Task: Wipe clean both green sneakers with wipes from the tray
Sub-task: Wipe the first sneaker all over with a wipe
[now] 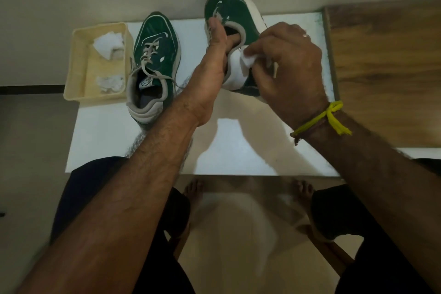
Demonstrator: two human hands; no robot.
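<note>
Two green sneakers with white soles are on a white table (pixel 238 145). The left sneaker (pixel 155 55) stands flat, laces loose, next to the tray. The right sneaker (pixel 233 14) is tilted up off the table. My left hand (pixel 212 67) grips it at the collar, fingers inside the opening and thumb along the tongue. My right hand (pixel 291 64) pinches a white wipe (pixel 248 59) against the sneaker's white heel side. A cream tray (pixel 78 64) at the table's left holds crumpled white wipes (pixel 108 42).
A wooden board or surface (pixel 386 67) adjoins the table on the right. A pale wall rises behind the table. Below the near edge are my knees and bare feet (pixel 194 188) on a tiled floor. A yellow thread is tied round my right wrist.
</note>
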